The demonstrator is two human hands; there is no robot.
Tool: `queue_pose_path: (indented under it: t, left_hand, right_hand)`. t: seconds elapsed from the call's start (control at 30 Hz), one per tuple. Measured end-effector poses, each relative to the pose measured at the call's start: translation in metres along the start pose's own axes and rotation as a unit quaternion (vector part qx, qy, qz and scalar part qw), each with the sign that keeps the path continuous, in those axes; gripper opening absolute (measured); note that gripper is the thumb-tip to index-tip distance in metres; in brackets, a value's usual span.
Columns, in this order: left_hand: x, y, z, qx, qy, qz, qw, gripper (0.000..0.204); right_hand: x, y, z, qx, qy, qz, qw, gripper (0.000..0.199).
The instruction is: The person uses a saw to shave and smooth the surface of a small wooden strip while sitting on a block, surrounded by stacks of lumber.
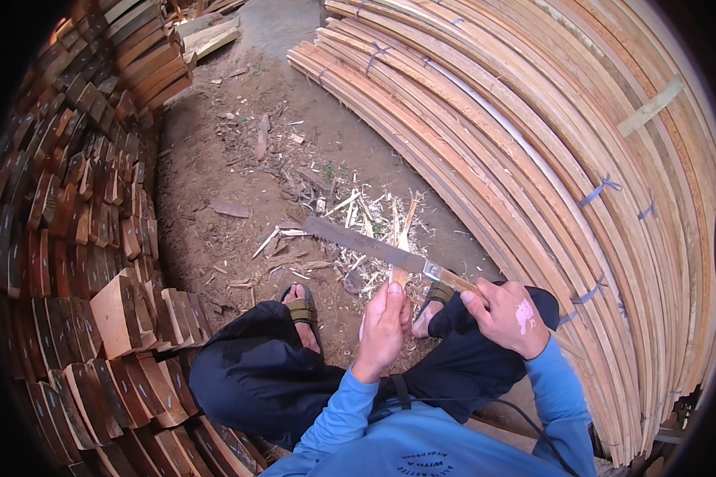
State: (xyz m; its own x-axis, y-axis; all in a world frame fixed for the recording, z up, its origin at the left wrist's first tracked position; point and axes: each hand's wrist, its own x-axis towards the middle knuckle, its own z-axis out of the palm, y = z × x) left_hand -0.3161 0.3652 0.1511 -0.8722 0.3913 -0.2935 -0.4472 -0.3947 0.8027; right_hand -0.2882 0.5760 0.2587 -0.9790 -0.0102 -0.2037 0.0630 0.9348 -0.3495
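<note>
wooden stick [398,276], lower end hidden, in left hand [383,327]

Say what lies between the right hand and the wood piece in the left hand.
The head view shows the saw handle, its metal fitting and the blade's rear end there.

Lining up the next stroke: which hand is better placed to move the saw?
Probably the right hand: it holds the saw by its handle. The left hand is occupied, holding a wooden piece by the blade.
</note>
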Motion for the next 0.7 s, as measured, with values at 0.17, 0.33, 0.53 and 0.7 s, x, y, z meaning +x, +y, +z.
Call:
queue_pose_path:
  t: [0.17,0.33,0.53,0.7]
  left_hand:
    - [0.001,-0.01,0.001,0.087,0.034,0.041,0.995,0.036]
    - [0.004,-0.014,-0.002,0.131,0.062,0.056,0.988,0.035]
    - [0.002,-0.011,-0.004,0.132,0.06,0.047,0.988,0.037]
    - [0.007,-0.01,-0.001,0.157,0.082,0.064,0.982,0.038]
  right_hand:
    - [0.0,-0.002,0.002,-0.028,0.01,0.003,1.0,0.04]
    - [0.002,-0.005,0.007,-0.022,0.014,-0.004,1.0,0.044]
    - [0.0,-0.006,0.016,-0.033,0.012,0.0,0.999,0.045]
    - [0.003,-0.011,0.022,-0.03,0.044,0.017,0.998,0.04]
